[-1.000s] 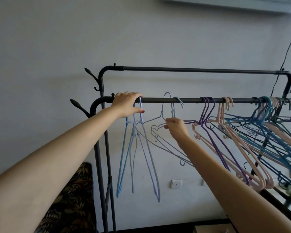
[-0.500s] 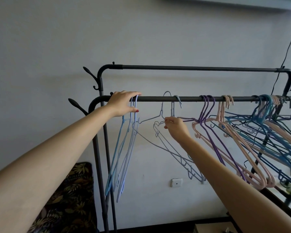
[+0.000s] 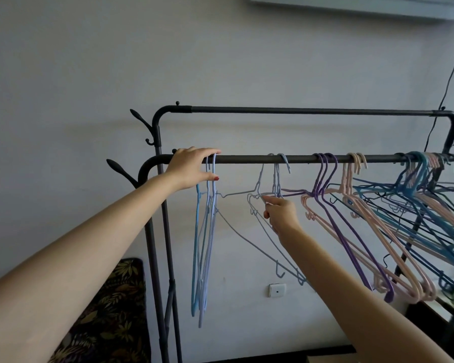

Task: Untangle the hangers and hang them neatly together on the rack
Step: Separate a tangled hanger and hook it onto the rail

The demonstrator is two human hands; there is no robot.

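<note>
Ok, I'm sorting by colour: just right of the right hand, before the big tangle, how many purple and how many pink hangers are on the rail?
Purple hangers: 3
Pink hangers: 3
Total: 6
The tangled bunch at far right is too dense to count.

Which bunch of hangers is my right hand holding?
The pale grey hangers, pinched by the right hand, between the blue bunch under the left hand and the purple hangers.

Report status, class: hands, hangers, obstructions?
Left hand holds blue hangers at rail. Right hand pinches pale hanger. Purple hanger arm crosses it.
</note>
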